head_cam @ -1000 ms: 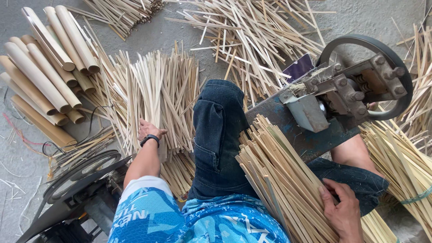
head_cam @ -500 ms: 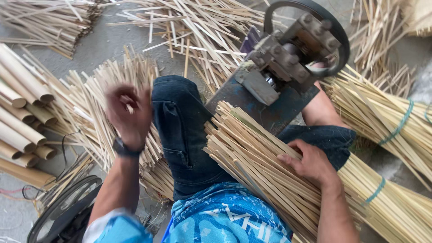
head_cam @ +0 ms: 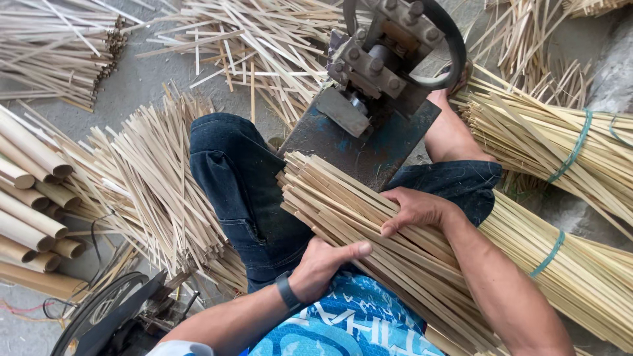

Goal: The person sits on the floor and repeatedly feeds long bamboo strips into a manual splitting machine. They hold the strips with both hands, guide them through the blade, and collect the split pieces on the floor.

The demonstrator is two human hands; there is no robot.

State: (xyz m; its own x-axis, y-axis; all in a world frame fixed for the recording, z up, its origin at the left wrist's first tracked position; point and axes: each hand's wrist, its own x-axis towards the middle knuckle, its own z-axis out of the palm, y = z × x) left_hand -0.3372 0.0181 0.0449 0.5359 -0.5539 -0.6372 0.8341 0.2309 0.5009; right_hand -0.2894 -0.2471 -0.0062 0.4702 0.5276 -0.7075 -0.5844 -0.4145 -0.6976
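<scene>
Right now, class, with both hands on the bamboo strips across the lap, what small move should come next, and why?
Probably slide a few strips forward. The right hand lies on top of the loose bundle of strips and the left hand grips its near edge, while the strip ends already point at the metal machine just ahead.

A bundle of split sticks [head_cam: 369, 231] lies across the person's lap, right hand [head_cam: 417, 208] on top of it, left hand [head_cam: 323, 265] at its near edge. The metal machine [head_cam: 379, 86] stands just ahead, loose sticks [head_cam: 155, 191] left, tied bundles [head_cam: 560, 151] right, tubes [head_cam: 30, 198] far left.
</scene>
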